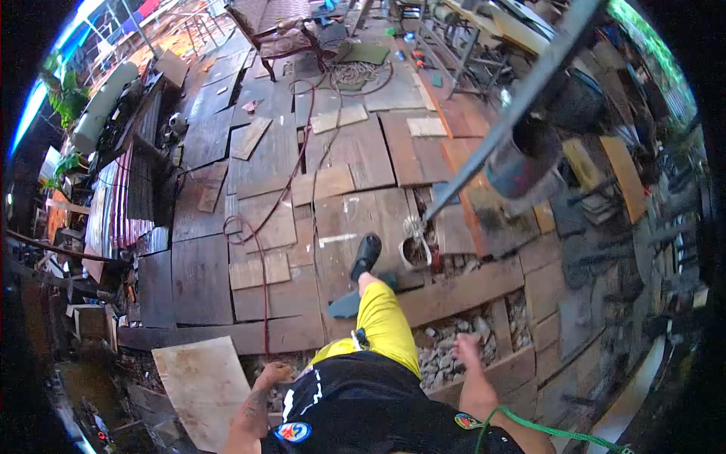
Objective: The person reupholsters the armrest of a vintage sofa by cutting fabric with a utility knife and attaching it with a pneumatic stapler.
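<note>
My left hand hangs low beside my black shirt, its fingers curled in and nothing seen in them. Next to it lies a pale plywood sheet. My right hand is closed in a loose fist, above a gap filled with grey stones; I see nothing held in it. Below my yellow shorts, one foot in a dark shoe is out in front on the boards. A green rope runs past my right arm.
Uneven wooden boards cover the ground, with gaps between some. A red hose winds across them. A slanted metal pole and a white container are ahead right. An armchair stands farther off; clutter lines both sides.
</note>
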The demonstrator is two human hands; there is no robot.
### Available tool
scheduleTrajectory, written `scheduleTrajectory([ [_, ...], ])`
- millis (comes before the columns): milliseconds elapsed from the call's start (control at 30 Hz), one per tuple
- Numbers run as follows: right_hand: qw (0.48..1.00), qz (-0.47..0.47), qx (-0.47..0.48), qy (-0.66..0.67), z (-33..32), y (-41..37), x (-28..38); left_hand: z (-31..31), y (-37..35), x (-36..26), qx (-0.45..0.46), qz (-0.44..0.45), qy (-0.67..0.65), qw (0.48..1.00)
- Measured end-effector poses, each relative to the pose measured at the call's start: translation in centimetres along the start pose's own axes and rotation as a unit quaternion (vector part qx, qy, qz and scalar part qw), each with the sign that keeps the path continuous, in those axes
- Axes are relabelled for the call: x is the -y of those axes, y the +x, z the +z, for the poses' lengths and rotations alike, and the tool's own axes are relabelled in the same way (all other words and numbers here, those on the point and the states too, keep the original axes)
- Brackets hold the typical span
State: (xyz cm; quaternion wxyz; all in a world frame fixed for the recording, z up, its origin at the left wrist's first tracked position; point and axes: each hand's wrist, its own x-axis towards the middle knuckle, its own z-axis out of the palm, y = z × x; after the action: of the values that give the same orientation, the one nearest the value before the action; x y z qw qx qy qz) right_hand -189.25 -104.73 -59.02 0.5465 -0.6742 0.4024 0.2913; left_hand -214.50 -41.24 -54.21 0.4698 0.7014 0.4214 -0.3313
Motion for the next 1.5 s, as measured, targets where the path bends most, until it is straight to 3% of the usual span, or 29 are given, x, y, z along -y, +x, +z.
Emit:
scheduleTrajectory([
  [100,0.995,0.025,0.068,-0.069,4.7,0.4,3.7,-4.1,1.7,-10.8,-0.005,-0.006,-0.042,0.999],
  [200,0.992,0.081,0.081,-0.061,8.6,-3.1,7.3,-6.5,11.9,-18.5,-0.070,0.030,-0.046,0.996],
  [267,0.985,0.101,0.098,-0.099,9.9,-6.0,10.7,-8.8,14.4,-23.5,-0.093,0.055,-0.051,0.993],
  [333,0.961,0.057,0.138,-0.234,10.4,-6.0,14.7,-9.0,14.8,-32.4,-0.076,0.184,-0.088,0.976],
  [367,0.939,0.025,0.156,-0.306,10.8,-5.6,16.8,-8.9,14.7,-34.8,-0.068,0.184,-0.090,0.977],
  [433,0.877,-0.043,0.187,-0.440,11.9,-4.1,21.8,-9.6,14.9,-38.2,-0.030,0.085,-0.197,0.976],
  [500,0.805,-0.121,0.201,-0.544,13.6,-1.4,27.9,-10.5,15.2,-38.8,-0.030,0.074,-0.196,0.977],
  [567,0.793,-0.219,0.161,-0.545,15.7,6.4,30.5,-11.4,15.7,-37.5,-0.061,0.036,-0.176,0.982],
  [633,0.885,-0.056,0.185,-0.424,20.0,7.2,42.9,-12.9,15.4,-36.5,-0.092,-0.012,-0.137,0.986],
  [700,0.908,-0.055,0.179,-0.374,24.5,9.4,54.0,-13.8,15.0,-35.6,-0.127,0.016,-0.156,0.980],
  [767,0.920,-0.155,0.160,-0.323,29.3,15.6,62.1,-13.0,18.8,-31.1,-0.085,-0.077,-0.208,0.971],
  [800,0.867,-0.269,0.182,-0.377,31.8,17.8,67.5,-13.6,19.6,-31.2,-0.071,-0.098,-0.189,0.974],
  [833,0.910,-0.212,0.169,-0.314,35.3,17.4,73.2,-14.4,20.3,-33.0,-0.062,-0.102,-0.151,0.981],
  [933,0.897,-0.297,0.186,-0.268,43.8,22.5,85.3,-17.1,26.1,-39.4,-0.054,-0.066,-0.051,0.995],
  [1000,0.920,-0.303,0.191,-0.157,48.4,23.6,92.2,-20.9,32.0,-46.2,-0.066,-0.005,0.006,0.998],
  [1067,0.944,-0.246,0.185,-0.122,50.8,24.3,95.8,-25.5,38.7,-53.6,-0.102,0.081,0.084,0.988],
  [1167,0.952,-0.177,0.194,-0.160,50.3,27.6,94.9,-34.4,47.4,-65.7,-0.175,0.202,0.162,0.950],
  [1200,0.895,-0.307,0.132,-0.294,49.2,29.2,93.7,-38.3,49.5,-71.0,-0.098,0.163,-0.004,0.982],
  [1233,0.800,-0.425,0.066,-0.418,48.1,30.0,92.8,-42.4,50.9,-77.4,-0.041,0.105,-0.170,0.979],
  [1267,0.823,-0.333,0.065,-0.455,47.2,29.4,93.5,-45.8,48.9,-86.8,-0.087,0.099,-0.149,0.980],
  [1300,0.836,-0.242,0.065,-0.488,46.1,29.1,94.4,-49.5,51.7,-90.6,-0.090,0.149,-0.121,0.977],
  [1367,0.912,-0.080,0.060,-0.398,43.8,33.1,91.9,-55.1,55.6,-98.7,-0.165,0.204,-0.091,0.961],
  [1500,0.929,0.032,0.049,-0.366,42.4,36.5,95.6,-60.0,58.8,-114.8,-0.223,0.242,-0.081,0.941],
])
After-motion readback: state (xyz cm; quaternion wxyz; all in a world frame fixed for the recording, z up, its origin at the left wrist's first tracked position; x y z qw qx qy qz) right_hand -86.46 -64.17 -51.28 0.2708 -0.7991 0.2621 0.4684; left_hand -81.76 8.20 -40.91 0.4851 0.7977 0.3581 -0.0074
